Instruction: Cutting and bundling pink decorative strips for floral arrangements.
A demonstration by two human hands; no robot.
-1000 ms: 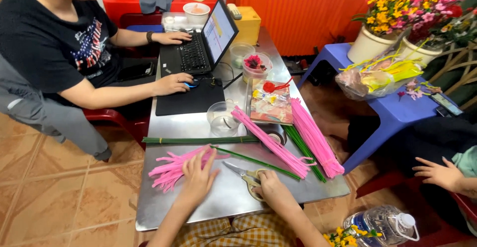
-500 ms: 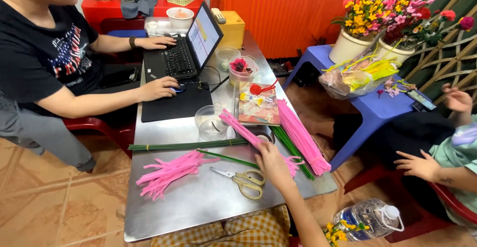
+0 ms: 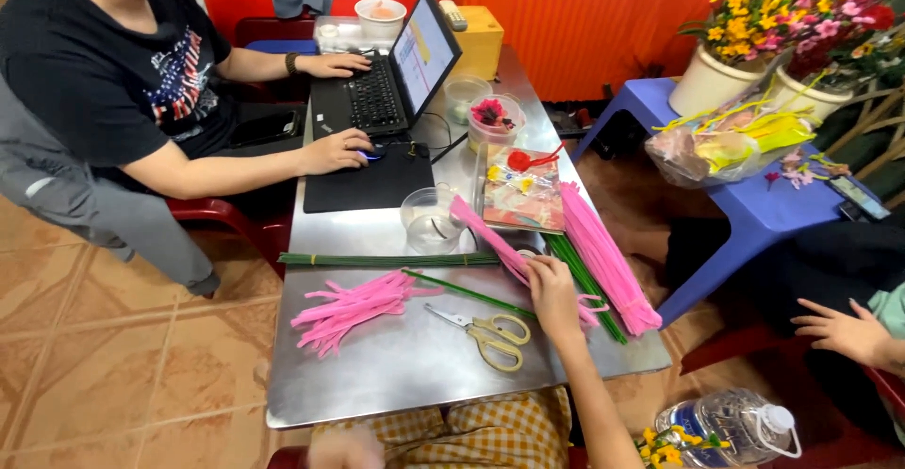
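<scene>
The right hand [image 3: 554, 292] rests its grip closed on long fuzzy pink pipe cleaners [image 3: 490, 235] slanting away up-left across the steel tabletop [image 3: 396, 375]. Yellow-handled scissors [image 3: 485, 331] lie just left of the grip; the blurred left hand [image 3: 341, 447] hangs below the tabletop edge, its grip unreadable.

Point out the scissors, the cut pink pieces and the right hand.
scissors [image 3: 483, 329]: head view, on the blades' pivot.
cut pink pieces [image 3: 353, 305]: head view, middle of the pile.
right hand [image 3: 554, 292]: head view, back of the hand.
</scene>
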